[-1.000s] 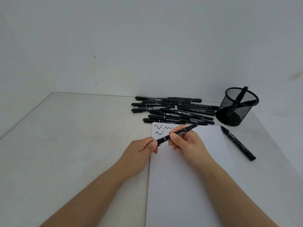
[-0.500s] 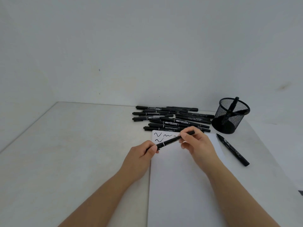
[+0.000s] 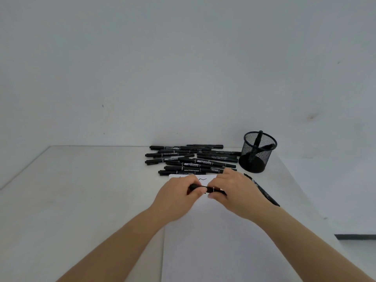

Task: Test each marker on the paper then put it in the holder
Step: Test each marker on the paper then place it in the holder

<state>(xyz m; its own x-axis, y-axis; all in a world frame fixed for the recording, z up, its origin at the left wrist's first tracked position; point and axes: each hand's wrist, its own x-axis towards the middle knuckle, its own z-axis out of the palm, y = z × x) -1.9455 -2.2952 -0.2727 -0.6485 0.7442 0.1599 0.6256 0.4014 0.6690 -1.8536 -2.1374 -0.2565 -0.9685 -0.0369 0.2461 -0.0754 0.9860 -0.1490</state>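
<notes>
Head view: both hands' grip (image 3: 207,190) closed around one marker (image 3: 208,189).

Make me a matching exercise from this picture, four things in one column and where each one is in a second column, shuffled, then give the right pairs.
Things
1. marker in both hands
2. pile of markers
3. mesh holder
4. lone marker

Places
A. standing at the table's far right
B. lying on the table right of the paper
C. held over the paper's far end
D. lying beyond the paper's far edge

Pairs: 1-C, 2-D, 3-A, 4-B
</notes>
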